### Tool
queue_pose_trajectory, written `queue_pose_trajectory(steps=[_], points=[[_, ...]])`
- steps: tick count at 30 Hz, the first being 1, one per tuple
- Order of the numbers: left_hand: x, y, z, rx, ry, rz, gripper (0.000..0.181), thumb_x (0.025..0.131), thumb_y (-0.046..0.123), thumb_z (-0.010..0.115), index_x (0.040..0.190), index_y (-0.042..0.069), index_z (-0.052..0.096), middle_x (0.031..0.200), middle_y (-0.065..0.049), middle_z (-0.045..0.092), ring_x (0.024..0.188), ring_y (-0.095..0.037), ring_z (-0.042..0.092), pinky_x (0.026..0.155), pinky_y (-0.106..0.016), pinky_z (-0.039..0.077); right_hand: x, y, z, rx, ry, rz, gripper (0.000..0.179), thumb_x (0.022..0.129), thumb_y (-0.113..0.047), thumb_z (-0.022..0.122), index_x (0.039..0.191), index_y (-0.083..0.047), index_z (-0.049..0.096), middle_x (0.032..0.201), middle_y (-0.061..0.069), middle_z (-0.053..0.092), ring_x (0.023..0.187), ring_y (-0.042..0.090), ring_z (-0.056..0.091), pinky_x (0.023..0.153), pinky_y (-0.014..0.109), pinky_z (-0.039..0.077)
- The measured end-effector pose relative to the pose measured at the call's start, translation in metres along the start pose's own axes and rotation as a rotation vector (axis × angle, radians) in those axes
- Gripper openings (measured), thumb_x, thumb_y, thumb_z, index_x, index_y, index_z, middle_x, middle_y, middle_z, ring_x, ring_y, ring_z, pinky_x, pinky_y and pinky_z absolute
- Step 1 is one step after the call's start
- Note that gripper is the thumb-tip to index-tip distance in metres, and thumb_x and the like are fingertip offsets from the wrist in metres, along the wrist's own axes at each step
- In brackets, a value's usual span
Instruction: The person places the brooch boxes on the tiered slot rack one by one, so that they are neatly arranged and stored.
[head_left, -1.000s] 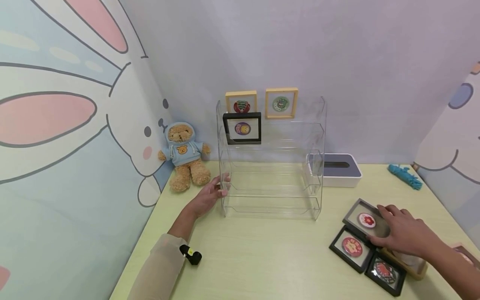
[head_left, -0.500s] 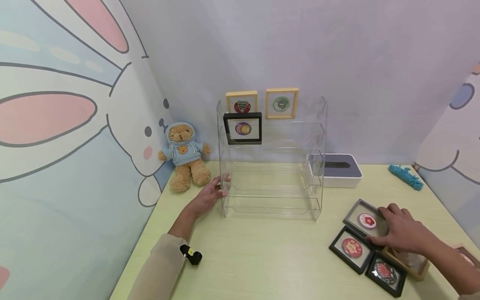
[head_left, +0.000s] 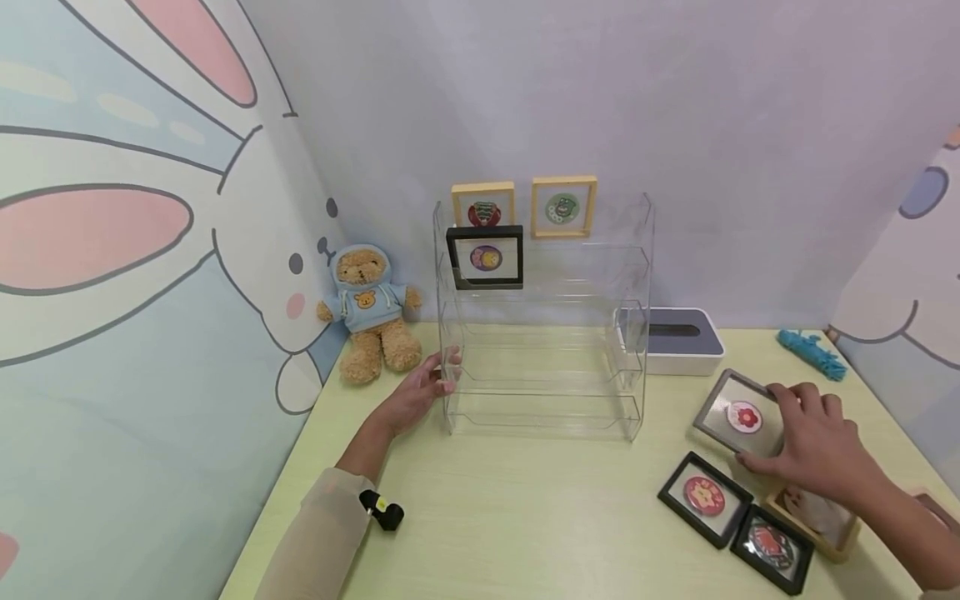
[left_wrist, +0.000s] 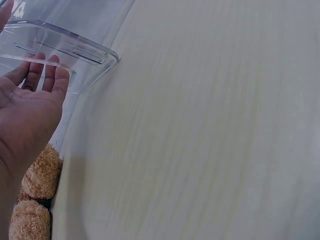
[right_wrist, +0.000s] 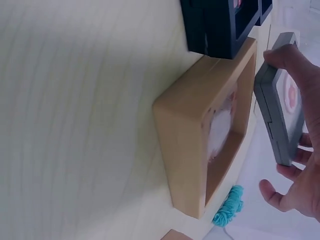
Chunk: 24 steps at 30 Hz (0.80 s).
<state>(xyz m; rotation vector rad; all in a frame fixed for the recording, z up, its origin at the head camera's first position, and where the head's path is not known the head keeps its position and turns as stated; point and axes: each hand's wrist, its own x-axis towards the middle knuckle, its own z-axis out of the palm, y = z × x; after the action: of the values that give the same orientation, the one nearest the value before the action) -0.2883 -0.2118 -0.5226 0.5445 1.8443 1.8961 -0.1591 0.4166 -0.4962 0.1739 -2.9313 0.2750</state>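
Note:
My left hand (head_left: 415, 398) holds the left side of a clear acrylic tiered display rack (head_left: 547, 393); the left wrist view shows its fingers (left_wrist: 61, 80) at the panel's edge. On the right, my right hand (head_left: 821, 446) pinches a grey picture frame (head_left: 722, 410) with a red flower badge, between thumb and fingers. The frame is tilted and raised over the table in the right wrist view. Below it lie two black frames (head_left: 697, 527) with round badges and a tan wooden frame (right_wrist: 180, 130), partly covered by my hand in the head view.
Two light wooden frames (head_left: 535, 208) and one black frame (head_left: 518, 258) stand on the rack's upper tiers at left and middle. A teddy bear (head_left: 367, 310) sits left of the rack. Behind it at right are a tissue box (head_left: 682, 364) and a blue yarn bundle (head_left: 810, 354).
My right hand has lifted the grey frame off the pile and tilted it up, moving it slightly away from the black frames. My left hand stays on the rack.

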Motion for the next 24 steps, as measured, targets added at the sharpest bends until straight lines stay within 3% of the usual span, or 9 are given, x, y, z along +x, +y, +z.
queue_pose_trajectory(steps=[7, 9, 12, 14, 15, 18, 24], points=[[-0.002, 0.002, 0.002, 0.007, 0.003, -0.005, 0.079, 0.11, 0.019, 0.061, 0.177, 0.015, 0.021, 0.176, -0.022, 0.021, 0.165, -0.042, 0.024, 0.13, -0.046, 0.026, 0.001, -0.008, -0.011, -0.02, 0.185, -0.049, 0.132, 0.058, -0.054, 0.104, 0.154, 0.01, 0.038, 0.141, 0.043, 0.038, 0.114, 0.067, 0.035, 0.074, 0.079, 0.034], [-0.002, 0.002, 0.002, 0.008, 0.007, -0.005, 0.079, 0.109, 0.019, 0.061, 0.177, 0.016, 0.021, 0.176, -0.022, 0.022, 0.164, -0.041, 0.025, 0.131, -0.049, 0.024, 0.002, -0.009, -0.015, -0.021, 0.233, -0.062, 0.138, 0.062, -0.073, 0.096, 0.155, 0.009, 0.037, 0.144, 0.044, 0.036, 0.116, 0.067, 0.032, 0.08, 0.081, 0.03], [-0.001, 0.001, 0.002, 0.005, 0.008, -0.004, 0.078, 0.109, 0.017, 0.061, 0.177, 0.016, 0.022, 0.176, -0.022, 0.022, 0.164, -0.04, 0.024, 0.132, -0.053, 0.02, 0.005, -0.013, -0.018, -0.03, 0.308, -0.098, 0.145, 0.071, -0.106, 0.06, 0.157, 0.007, 0.035, 0.146, 0.043, 0.034, 0.118, 0.065, 0.029, 0.085, 0.082, 0.025], [-0.001, 0.001, 0.002, 0.0, 0.008, -0.003, 0.078, 0.109, 0.016, 0.06, 0.177, 0.016, 0.023, 0.176, -0.022, 0.021, 0.165, -0.041, 0.024, 0.133, -0.055, 0.019, 0.007, -0.016, -0.02, -0.045, 0.366, -0.137, 0.146, 0.075, -0.112, 0.03, 0.159, 0.007, 0.035, 0.146, 0.04, 0.034, 0.117, 0.062, 0.027, 0.086, 0.08, 0.023], [-0.001, 0.001, 0.002, -0.001, 0.008, -0.003, 0.078, 0.109, 0.016, 0.06, 0.177, 0.016, 0.023, 0.176, -0.022, 0.021, 0.165, -0.041, 0.024, 0.133, -0.056, 0.019, 0.009, -0.018, -0.02, -0.051, 0.396, -0.162, 0.144, 0.077, -0.111, 0.021, 0.16, 0.007, 0.035, 0.146, 0.039, 0.034, 0.116, 0.06, 0.026, 0.085, 0.079, 0.022], [-0.001, 0.002, 0.002, -0.004, 0.008, -0.004, 0.078, 0.109, 0.017, 0.061, 0.177, 0.016, 0.023, 0.176, -0.023, 0.02, 0.165, -0.04, 0.025, 0.134, -0.056, 0.019, 0.014, -0.023, -0.023, -0.072, 0.515, -0.253, 0.133, 0.086, -0.103, 0.023, 0.161, 0.006, 0.038, 0.145, 0.036, 0.035, 0.114, 0.057, 0.025, 0.082, 0.076, 0.022], [-0.001, 0.002, 0.002, -0.006, 0.01, -0.005, 0.08, 0.108, 0.019, 0.062, 0.177, 0.016, 0.022, 0.177, -0.025, 0.018, 0.163, -0.037, 0.026, 0.134, -0.055, 0.019, 0.037, -0.043, -0.028, -0.078, 0.837, -0.423, 0.102, 0.101, -0.083, 0.035, 0.153, 0.003, 0.054, 0.135, 0.033, 0.045, 0.111, 0.053, 0.031, 0.072, 0.074, 0.019]])
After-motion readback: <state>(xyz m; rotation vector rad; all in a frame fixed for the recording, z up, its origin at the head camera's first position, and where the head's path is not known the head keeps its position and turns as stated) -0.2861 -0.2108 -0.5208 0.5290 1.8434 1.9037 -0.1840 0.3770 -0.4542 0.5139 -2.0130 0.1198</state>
